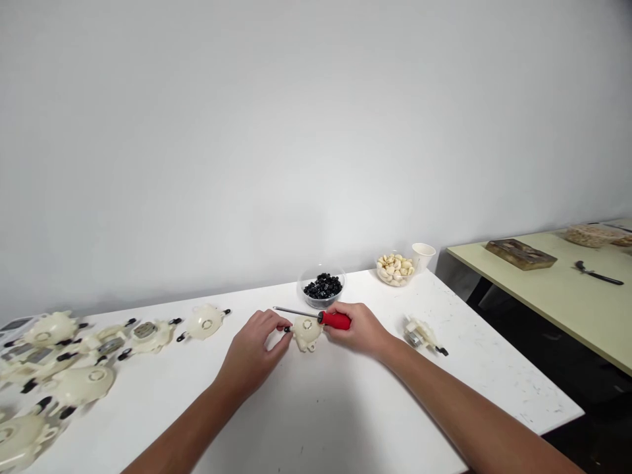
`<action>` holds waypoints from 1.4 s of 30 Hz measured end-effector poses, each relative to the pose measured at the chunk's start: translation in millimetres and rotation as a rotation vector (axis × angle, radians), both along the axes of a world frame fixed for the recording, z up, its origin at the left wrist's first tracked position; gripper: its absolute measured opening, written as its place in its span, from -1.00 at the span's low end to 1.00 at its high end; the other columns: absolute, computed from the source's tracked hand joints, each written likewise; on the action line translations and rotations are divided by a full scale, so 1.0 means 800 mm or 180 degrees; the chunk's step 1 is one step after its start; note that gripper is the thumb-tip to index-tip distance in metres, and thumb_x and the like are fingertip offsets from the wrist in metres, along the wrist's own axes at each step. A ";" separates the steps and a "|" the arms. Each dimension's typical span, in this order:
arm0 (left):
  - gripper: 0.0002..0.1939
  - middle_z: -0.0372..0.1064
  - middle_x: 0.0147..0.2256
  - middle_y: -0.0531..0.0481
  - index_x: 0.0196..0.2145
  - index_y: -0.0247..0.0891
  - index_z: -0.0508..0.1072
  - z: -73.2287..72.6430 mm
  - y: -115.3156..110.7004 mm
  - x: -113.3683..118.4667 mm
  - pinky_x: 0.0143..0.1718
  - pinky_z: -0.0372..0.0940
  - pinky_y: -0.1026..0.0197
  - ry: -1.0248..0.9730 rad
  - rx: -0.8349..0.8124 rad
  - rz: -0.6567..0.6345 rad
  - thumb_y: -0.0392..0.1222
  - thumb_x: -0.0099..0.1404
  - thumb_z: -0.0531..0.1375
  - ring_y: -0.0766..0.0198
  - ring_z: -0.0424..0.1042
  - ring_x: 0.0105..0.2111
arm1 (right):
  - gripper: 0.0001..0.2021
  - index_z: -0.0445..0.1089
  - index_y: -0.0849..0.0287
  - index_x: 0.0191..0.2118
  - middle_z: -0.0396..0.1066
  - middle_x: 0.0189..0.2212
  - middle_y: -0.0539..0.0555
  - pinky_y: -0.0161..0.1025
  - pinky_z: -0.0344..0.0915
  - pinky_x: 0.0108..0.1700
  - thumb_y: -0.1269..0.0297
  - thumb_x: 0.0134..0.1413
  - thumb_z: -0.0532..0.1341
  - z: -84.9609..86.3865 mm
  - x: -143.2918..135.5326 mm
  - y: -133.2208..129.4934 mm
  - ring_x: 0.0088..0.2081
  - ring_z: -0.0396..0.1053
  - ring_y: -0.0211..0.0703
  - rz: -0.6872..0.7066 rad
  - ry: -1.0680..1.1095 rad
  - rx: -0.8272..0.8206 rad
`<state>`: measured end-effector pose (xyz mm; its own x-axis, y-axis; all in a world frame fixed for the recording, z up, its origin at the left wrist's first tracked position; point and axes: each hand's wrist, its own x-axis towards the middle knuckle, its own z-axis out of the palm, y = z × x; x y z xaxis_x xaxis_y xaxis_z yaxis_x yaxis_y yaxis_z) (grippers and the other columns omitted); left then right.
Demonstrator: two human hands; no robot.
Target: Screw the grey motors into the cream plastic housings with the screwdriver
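A cream plastic housing [306, 332] lies between my hands on the white table [306, 408]. At its left side, my left hand [257, 345] pinches a small black part [288, 328] between thumb and index finger. My right hand [356, 329] is closed around the red handle of a screwdriver [335, 320] and is near the housing's right edge. The screwdriver's metal shaft points left, over the top of the housing. Just behind stands a clear bowl of small black parts [322, 287].
Several cream housings with black ends [79, 384] spread over the left side. One more assembly [421, 334] lies at right. Behind it are a bowl of cream pieces [394, 270] and a white cup [423, 255]. A greenish table [553, 289] holds a block [521, 254] and a black-handled tool [599, 272].
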<state>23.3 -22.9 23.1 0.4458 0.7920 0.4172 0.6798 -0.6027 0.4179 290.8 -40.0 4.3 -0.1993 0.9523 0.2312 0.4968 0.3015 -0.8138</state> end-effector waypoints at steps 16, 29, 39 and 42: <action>-0.66 0.37 0.07 -0.14 0.14 -0.07 0.32 0.009 -0.008 0.000 -0.05 0.41 0.03 -0.0110 -0.0252 -0.0400 -0.14 0.43 0.17 0.00 0.36 0.05 | -0.89 0.49 0.07 -0.21 0.51 -0.38 -0.04 -0.29 0.26 -0.32 0.22 0.15 0.30 0.004 0.006 0.005 -0.40 0.38 -0.18 -0.0044 0.0191 0.0279; -0.55 0.32 0.19 -0.17 0.22 -0.07 0.31 0.012 -0.012 0.000 0.21 0.32 -0.07 0.0006 0.0034 -0.0790 -0.18 0.41 0.22 -0.01 0.28 0.23 | -0.79 0.30 0.05 -0.19 0.36 -0.41 -0.10 -0.28 0.18 -0.34 0.17 0.14 0.32 0.010 0.008 -0.001 -0.43 0.26 -0.21 0.0080 0.0366 0.0220; -0.52 0.26 0.27 -0.18 0.24 -0.05 0.28 0.002 -0.011 0.000 0.27 0.27 -0.13 -0.0042 -0.0275 -0.0818 -0.11 0.41 0.25 -0.03 0.25 0.29 | -0.78 0.15 0.03 -0.19 0.09 -0.48 -0.16 -0.28 0.02 -0.38 0.43 0.05 0.15 0.001 0.012 0.005 -0.47 0.05 -0.23 -0.0027 0.0794 0.0476; -0.61 0.31 0.22 -0.18 0.14 -0.08 0.31 0.000 -0.011 0.003 0.22 0.31 -0.12 -0.0254 -0.0328 -0.0685 -0.12 0.41 0.25 -0.02 0.31 0.23 | -0.81 0.14 0.03 -0.20 0.07 -0.49 -0.16 -0.28 0.02 -0.39 0.38 0.07 0.15 -0.001 0.013 0.006 -0.48 0.05 -0.23 -0.0151 0.0687 0.0453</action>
<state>25.6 -31.8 23.0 0.5777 0.7225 0.3798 0.5026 -0.6815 0.5320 301.3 -35.0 3.5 -0.0866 0.9142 0.3959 0.3325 0.4011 -0.8536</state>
